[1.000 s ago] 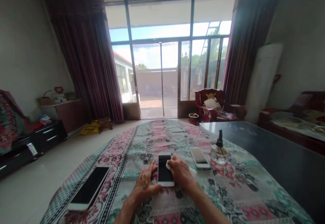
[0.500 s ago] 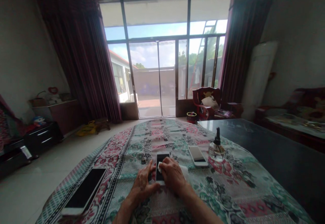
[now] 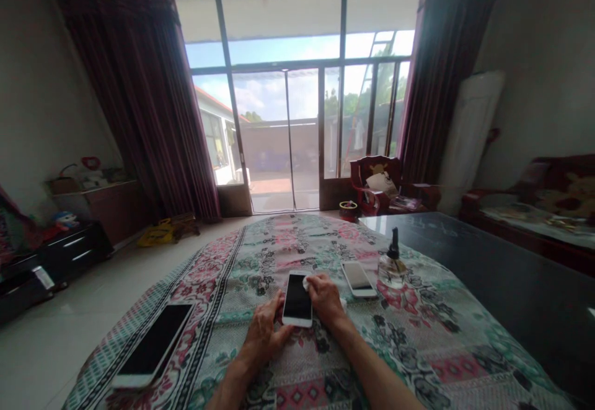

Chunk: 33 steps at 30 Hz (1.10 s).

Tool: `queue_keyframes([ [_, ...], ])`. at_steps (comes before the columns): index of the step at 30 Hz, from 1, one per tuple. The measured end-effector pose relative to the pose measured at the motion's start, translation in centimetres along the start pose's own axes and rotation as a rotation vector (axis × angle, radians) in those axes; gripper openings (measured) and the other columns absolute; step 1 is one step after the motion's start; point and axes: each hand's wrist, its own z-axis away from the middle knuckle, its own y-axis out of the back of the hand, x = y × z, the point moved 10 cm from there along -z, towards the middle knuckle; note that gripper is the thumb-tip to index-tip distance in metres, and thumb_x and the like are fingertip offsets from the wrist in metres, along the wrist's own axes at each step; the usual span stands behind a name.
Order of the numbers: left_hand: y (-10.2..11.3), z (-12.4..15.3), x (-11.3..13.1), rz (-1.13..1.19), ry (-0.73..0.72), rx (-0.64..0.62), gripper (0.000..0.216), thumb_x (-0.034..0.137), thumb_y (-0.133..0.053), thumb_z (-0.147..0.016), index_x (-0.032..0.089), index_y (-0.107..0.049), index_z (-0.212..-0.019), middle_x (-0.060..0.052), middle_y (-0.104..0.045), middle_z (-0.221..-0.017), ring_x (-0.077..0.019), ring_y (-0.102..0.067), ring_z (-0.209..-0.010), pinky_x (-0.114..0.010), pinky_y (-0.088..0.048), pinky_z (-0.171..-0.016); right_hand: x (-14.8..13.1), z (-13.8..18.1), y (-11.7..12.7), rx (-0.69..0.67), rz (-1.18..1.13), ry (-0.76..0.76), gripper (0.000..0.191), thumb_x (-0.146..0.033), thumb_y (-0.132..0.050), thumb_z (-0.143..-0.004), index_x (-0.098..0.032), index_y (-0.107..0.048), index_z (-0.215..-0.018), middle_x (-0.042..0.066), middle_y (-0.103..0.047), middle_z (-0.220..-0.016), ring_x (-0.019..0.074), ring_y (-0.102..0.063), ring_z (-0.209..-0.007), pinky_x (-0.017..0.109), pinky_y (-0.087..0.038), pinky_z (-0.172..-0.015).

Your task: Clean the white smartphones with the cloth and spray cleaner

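Note:
A white smartphone (image 3: 297,301) with a dark screen lies on the flowered tablecloth (image 3: 246,360) in front of me. My left hand (image 3: 264,326) steadies it, fingers at its left edge and thumb by the lower left corner. In my right hand (image 3: 325,298) is a wad of white tissue (image 3: 306,283), pinched against the upper right of the screen. Another bit of white shows beside that hand's far side. To the right are a second white phone (image 3: 359,279) and a clear bottle with a black pump top (image 3: 393,264).
A large white tablet-like device (image 3: 155,345) lies at the table's left. A dark glossy tabletop (image 3: 483,274) adjoins on the right. Beyond stand a wooden armchair (image 3: 376,181), a small pot (image 3: 348,209) and a glazed door (image 3: 274,143) between dark curtains.
My right hand has slid from the middle of the phone's screen to its upper right edge with the tissue, uncovering most of the screen. My left hand stays at the phone's left side.

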Motion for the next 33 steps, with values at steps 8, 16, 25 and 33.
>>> queue_keyframes([
  [8,-0.8,-0.1,0.1,-0.021,0.032,0.018,0.064,0.028,-0.064,-0.072,0.02,-0.051,-0.134,-0.011,-0.066,-0.122,-0.03,-0.058,-0.115,-0.044,-0.043,-0.101,0.1,0.4,0.2,-0.003,0.086,-0.056,0.028,-0.016,-0.044,-0.09,-0.02,-0.07,-0.1,0.008,-0.066,-0.092,0.0155,-0.062,-0.087,0.021,-0.04,-0.079],
  [16,-0.7,-0.3,0.3,-0.001,0.047,-0.005,0.065,0.028,-0.063,-0.072,0.018,-0.05,-0.135,-0.011,-0.066,-0.122,-0.0292,-0.057,-0.117,-0.043,-0.041,-0.102,-1.5,3.0,1.0,-0.037,0.182,-0.033,0.025,-0.017,-0.045,-0.091,-0.021,-0.069,-0.095,0.007,-0.065,-0.094,0.0165,-0.061,-0.09,0.022,-0.04,-0.079],
  [25,-1.0,-0.1,-0.2,-0.033,0.05,0.016,0.064,0.026,-0.063,-0.073,0.018,-0.049,-0.136,-0.01,-0.064,-0.125,-0.0264,-0.057,-0.117,-0.041,-0.04,-0.102,-3.2,6.8,1.2,-0.134,0.279,-0.035,0.023,-0.018,-0.045,-0.089,-0.018,-0.068,-0.09,0.01,-0.065,-0.097,0.0189,-0.062,-0.092,0.025,-0.041,-0.079],
  [33,-0.7,-0.2,0.1,-0.057,0.05,0.014,0.064,0.025,-0.065,-0.073,0.019,-0.049,-0.136,-0.01,-0.066,-0.122,-0.0268,-0.06,-0.114,-0.04,-0.042,-0.1,-2.4,4.1,0.6,-0.125,0.317,-0.074,0.025,-0.018,-0.043,-0.089,-0.018,-0.068,-0.094,0.011,-0.066,-0.099,0.0201,-0.063,-0.091,0.026,-0.043,-0.073],
])
